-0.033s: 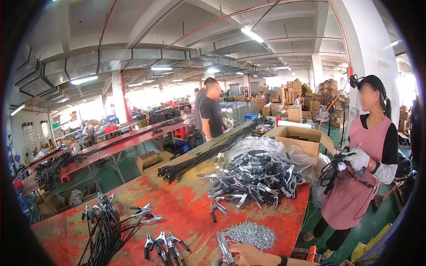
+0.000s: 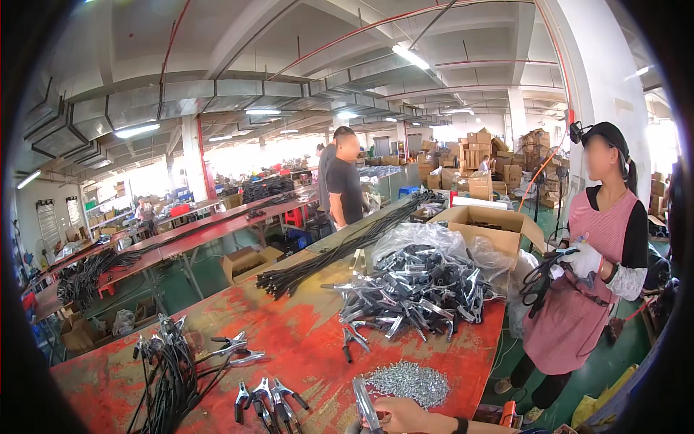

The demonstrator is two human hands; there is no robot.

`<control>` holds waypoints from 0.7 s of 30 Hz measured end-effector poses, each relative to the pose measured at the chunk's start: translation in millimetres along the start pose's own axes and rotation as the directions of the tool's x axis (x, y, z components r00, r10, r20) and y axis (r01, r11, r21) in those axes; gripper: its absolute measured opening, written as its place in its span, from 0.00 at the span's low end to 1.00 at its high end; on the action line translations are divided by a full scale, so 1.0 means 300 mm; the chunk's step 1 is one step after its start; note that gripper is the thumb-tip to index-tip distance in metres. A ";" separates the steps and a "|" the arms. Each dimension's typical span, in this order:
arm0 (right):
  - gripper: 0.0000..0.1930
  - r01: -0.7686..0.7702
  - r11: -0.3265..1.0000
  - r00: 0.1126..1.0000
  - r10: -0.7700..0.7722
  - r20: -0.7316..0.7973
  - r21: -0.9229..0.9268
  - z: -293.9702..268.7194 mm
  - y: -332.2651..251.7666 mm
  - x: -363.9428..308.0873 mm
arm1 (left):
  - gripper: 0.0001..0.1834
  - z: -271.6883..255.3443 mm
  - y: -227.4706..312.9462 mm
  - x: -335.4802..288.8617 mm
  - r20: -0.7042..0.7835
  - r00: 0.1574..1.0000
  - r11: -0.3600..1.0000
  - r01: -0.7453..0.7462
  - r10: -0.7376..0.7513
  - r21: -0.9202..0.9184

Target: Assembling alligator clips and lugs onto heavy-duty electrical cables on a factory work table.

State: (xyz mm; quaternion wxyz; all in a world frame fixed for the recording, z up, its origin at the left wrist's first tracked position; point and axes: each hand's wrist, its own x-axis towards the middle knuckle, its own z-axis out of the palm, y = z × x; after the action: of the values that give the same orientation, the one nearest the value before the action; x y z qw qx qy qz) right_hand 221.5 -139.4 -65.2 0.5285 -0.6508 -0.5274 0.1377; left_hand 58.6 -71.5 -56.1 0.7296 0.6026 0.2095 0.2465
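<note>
At the bottom edge, my right hand [image 2: 402,414] has its fingers closed round a silver spring clamp [image 2: 366,403], which points up and away from me. My left hand does not show clearly. Just beyond the right hand lies a flat heap of small shiny screws or rivets [image 2: 412,383]. Behind that rises a large pile of spring clamps [image 2: 419,293] with silver jaws and black handles. A few more clamps [image 2: 269,399] lie left of my hand. Farther left, a bundle of black cables [image 2: 168,380] has clamps at its ends.
The worn red table [image 2: 303,325] carries long black cables [image 2: 347,242] at its far side. An open cardboard box [image 2: 491,230] and clear plastic stand behind the clamp pile. At right, a co-worker in a pink apron [image 2: 571,311] holds black cable. Another person [image 2: 345,188] stands beyond the table.
</note>
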 end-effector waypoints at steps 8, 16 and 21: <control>0.11 0.066 0.998 0.998 -0.066 -0.010 0.017 -0.013 -0.038 0.004 | 0.21 0.012 0.033 -0.011 -0.014 0.997 0.996 0.076 -0.077 -0.052; 0.09 0.118 0.992 0.992 -0.119 -0.036 -0.038 -0.003 -0.017 0.003 | 0.20 0.020 0.060 -0.021 -0.011 0.996 0.995 0.088 -0.088 -0.056; 0.10 0.196 0.979 0.979 -0.198 -0.046 -0.048 0.002 -0.019 -0.001 | 0.19 0.011 0.061 -0.021 0.025 0.995 0.991 0.103 -0.101 -0.084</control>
State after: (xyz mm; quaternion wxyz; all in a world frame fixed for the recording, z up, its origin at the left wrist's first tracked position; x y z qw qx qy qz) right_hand 218.0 -139.9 -60.8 0.5386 -0.6099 -0.5785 0.0566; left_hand 53.6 -75.1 -37.5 0.7683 0.5620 0.2218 0.2115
